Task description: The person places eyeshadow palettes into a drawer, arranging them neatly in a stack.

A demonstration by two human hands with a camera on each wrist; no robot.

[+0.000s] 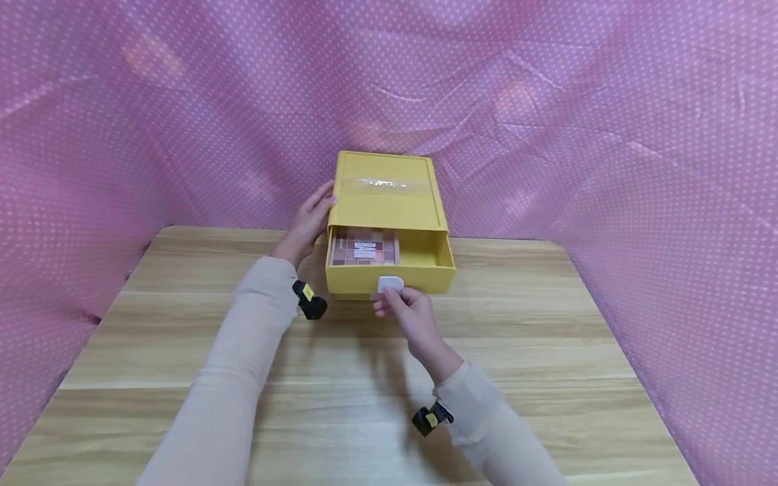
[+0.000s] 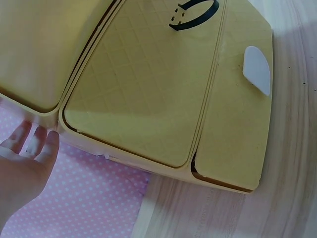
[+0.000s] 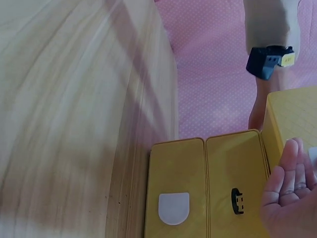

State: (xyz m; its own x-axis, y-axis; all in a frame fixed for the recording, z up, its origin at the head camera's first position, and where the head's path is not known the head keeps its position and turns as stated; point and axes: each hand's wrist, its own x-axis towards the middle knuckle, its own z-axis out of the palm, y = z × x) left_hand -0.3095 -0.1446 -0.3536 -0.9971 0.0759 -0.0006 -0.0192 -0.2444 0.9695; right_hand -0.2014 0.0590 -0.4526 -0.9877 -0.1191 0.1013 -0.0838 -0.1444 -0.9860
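A yellow drawer cabinet (image 1: 389, 192) stands at the back of the table, its top drawer (image 1: 349, 279) pulled out. Inside that drawer, on the left, lies a flat box (image 1: 366, 247) patterned with brown and pink squares. My right hand (image 1: 415, 317) pinches the white pull tab (image 1: 390, 282) on the drawer's front, thumb on the near face. Against the cabinet's left side rests my left hand (image 1: 306, 226), its fingers fairly straight. The left wrist view shows the left hand (image 2: 29, 161) at the cabinet's side, by a seam between drawer levels.
Below the open drawer, a middle drawer has a black loop handle (image 3: 237, 201) and the lowest has a white tab (image 3: 174, 208). Clear tape (image 1: 384, 184) crosses the cabinet's top. Pink dotted cloth (image 1: 243, 101) hangs around the wooden table (image 1: 547, 351).
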